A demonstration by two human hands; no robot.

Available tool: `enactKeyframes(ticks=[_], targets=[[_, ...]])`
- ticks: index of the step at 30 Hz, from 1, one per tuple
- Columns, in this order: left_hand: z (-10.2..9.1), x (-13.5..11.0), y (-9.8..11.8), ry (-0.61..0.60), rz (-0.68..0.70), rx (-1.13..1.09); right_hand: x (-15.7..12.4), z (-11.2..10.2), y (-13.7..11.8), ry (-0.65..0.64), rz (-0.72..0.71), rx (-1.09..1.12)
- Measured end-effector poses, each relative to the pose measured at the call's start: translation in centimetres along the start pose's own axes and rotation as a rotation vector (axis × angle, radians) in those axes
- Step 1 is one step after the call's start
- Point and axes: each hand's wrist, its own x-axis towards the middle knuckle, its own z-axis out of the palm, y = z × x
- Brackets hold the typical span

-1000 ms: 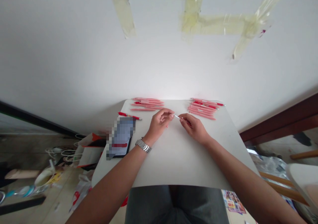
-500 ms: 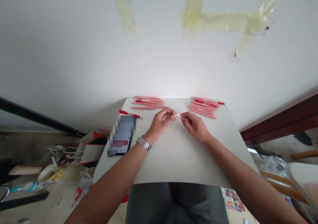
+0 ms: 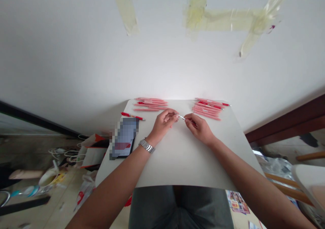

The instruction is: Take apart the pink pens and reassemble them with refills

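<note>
A thin pen refill (image 3: 181, 116), white with a greyish tip, spans the small gap between my two hands above the white table. My left hand (image 3: 164, 123), with a metal watch at its wrist, has thumb and forefinger closed at the tip end. A small pinkish bit shows under that palm; what it belongs to is hidden. Pinched in my right hand (image 3: 199, 128) is the other end, where something red shows by the fingers. Beyond my hands lie a left group of pink pens (image 3: 152, 103) and a right group of pink pens (image 3: 207, 111), both with red pens among them.
A red pen (image 3: 132, 116) rests at the table's left edge, above a blurred phone-like device (image 3: 124, 137). The wall (image 3: 162, 59) with yellowed tape stands right behind the table (image 3: 177, 164). Bags and cables lie on the floor to the left; a chair is at right.
Slightly more of the refill shows, its greyish tip now visible, as my left fingers have shifted a little to the left. My right hand has barely moved.
</note>
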Motion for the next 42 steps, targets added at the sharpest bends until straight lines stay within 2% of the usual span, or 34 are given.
enactKeyframes(ticks=[13,29,42], targets=[[-0.29,0.38,-0.27,0.136,0.001,-0.105,0.04,-0.06,0.33,0.015,0.019,-0.013],[-0.2,0.49,-0.62,0.152,0.029,-0.102,0.07,0.07,0.75,0.047,0.029,-0.008],[-0.35,0.52,-0.3,0.158,0.033,-0.015,0.1,0.04,0.72,0.049,0.04,0.0]])
